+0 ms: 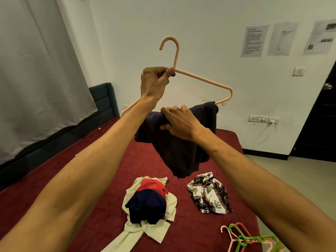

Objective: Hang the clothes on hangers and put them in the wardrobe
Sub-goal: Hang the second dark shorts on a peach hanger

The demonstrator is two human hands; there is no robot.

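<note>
Navy garment is hanging over the hanger, right hand pinching it, left hand gripping its neck; centring should prevent slipping.

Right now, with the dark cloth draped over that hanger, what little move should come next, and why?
Probably slide the dark garment toward the middle of the hanger. It sits bunched near the bar's right end, leaving the left stretch bare. The left hand grips the hanger's neck; the right hand holds the cloth at the bar.
</note>
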